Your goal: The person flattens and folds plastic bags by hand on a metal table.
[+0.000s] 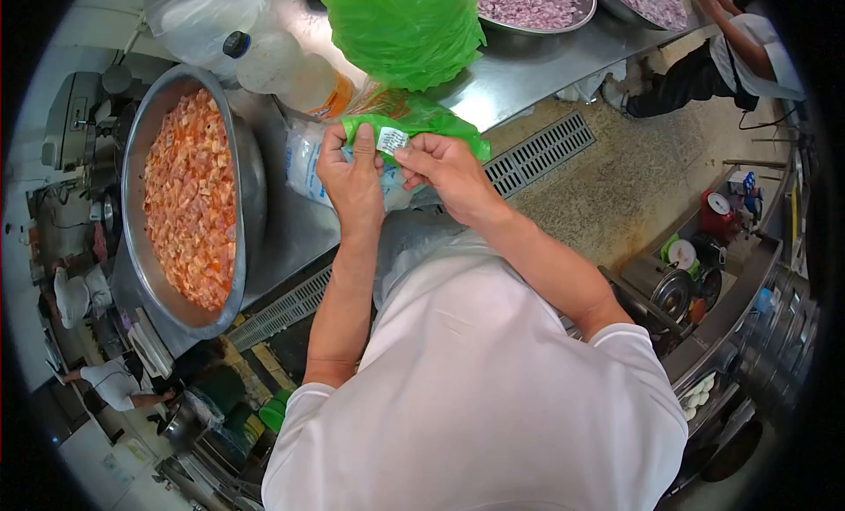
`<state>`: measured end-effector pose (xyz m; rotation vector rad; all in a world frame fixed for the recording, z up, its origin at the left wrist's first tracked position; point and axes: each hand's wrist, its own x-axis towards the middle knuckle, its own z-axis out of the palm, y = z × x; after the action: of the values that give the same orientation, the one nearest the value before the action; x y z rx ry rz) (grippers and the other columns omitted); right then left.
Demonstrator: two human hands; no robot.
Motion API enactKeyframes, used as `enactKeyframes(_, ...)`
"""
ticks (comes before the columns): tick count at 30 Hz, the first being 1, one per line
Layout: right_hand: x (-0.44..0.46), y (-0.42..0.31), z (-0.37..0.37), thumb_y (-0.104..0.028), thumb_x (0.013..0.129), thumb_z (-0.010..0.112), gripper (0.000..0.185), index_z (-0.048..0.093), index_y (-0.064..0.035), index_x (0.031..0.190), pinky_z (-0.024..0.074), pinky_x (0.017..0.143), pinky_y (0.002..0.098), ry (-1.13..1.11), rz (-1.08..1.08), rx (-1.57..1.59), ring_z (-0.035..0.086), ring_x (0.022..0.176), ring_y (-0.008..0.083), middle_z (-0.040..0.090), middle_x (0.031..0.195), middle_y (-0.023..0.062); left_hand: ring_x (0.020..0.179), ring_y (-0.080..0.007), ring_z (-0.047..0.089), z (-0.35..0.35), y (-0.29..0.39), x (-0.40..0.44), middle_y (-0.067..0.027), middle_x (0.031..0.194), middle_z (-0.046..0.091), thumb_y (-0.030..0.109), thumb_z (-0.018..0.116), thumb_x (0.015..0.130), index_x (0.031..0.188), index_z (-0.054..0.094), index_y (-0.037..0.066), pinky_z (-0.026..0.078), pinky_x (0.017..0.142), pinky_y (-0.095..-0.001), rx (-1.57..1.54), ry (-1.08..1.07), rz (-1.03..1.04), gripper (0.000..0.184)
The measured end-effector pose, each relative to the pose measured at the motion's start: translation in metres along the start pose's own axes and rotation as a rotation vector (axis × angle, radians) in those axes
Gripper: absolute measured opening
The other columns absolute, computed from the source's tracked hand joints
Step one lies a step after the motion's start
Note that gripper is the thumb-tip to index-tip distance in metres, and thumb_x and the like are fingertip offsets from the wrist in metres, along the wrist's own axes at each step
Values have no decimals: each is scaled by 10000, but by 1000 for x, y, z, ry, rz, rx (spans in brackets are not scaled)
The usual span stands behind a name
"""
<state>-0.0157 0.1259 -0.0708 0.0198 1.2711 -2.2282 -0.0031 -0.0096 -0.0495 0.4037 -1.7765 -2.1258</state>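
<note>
Both my hands are at the near edge of a steel table. My left hand pinches the edge of a green plastic bag between thumb and fingers. Close beside it, my right hand holds a small white label with dark print, lying against the green plastic. Under my hands is a clear plastic package with blue print. A larger green bag stands just beyond them.
A big steel bowl of diced orange meat stands at the left. Plastic bottles are behind my left hand. Two bowls of chopped purplish pieces sit at the back. A person is at the upper right, another at the lower left.
</note>
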Motion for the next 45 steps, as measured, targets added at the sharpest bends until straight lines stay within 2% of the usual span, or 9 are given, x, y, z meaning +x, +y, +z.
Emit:
enactKeyframes(8,1,-8,-6,-175,935,707,163,650,-55,841,518,701,267,8,20,45,596,704,89,622,769,2,627,-70,498,-8,5,-1,9,763,591,275,701,967,1033,616,49,388,539,-230,-81,-171,-277,251)
enactKeyframes(14,1,-10,-11,-168,927,707,171,649,-56,812,511,693,265,8,-31,-99,585,695,82,611,747,-6,631,-66,487,-14,6,-1,20,750,580,306,677,980,908,640,66,377,551,-230,182,-238,-235,253)
enactKeyframes(23,0,-14,-16,-143,922,687,167,639,-40,801,489,682,253,-5,-40,-189,577,694,79,610,738,-8,633,-59,474,-15,6,0,19,752,575,278,662,986,919,630,55,360,543,-225,9,-315,-353,236)
enactKeyframes(27,-3,-13,-13,-132,922,676,148,632,-31,824,440,637,241,3,-88,-231,528,670,75,596,729,-3,620,-56,457,-8,9,-2,22,747,563,283,658,989,934,631,53,334,525,-227,231,-348,-206,237)
enactKeyframes(30,-8,-12,-6,-224,962,663,229,641,-34,835,493,673,252,91,-111,-250,581,687,87,607,736,4,606,-54,445,-2,8,-5,30,734,552,287,657,989,937,634,55,320,514,-229,173,-283,-179,239)
enactKeyframes(33,-10,-8,-11,-350,997,624,345,652,-33,863,506,666,264,70,-29,51,580,665,101,615,739,16,595,-53,435,-2,6,-6,35,715,537,285,658,989,939,635,54,316,506,-231,167,-276,-186,238)
enactKeyframes(39,-10,-14,-13,-476,974,631,481,642,-25,809,472,550,265,136,109,-182,542,597,97,609,710,21,563,-58,417,-4,7,-9,41,689,514,257,686,969,943,635,52,310,493,-234,153,-265,-274,214)
enactKeyframes(42,-17,-10,-7,-392,948,699,410,645,-12,804,443,523,266,256,-198,-602,522,573,77,610,687,14,551,-64,415,-1,4,-13,40,688,512,235,717,946,944,636,53,307,486,-236,107,-219,-306,199)
enactKeyframes(45,-20,-8,-3,-295,922,746,322,652,-5,820,412,509,269,348,-263,-570,492,571,60,593,666,5,552,-68,424,-2,2,-13,32,692,519,224,739,930,952,635,54,311,480,-240,98,-192,-280,201)
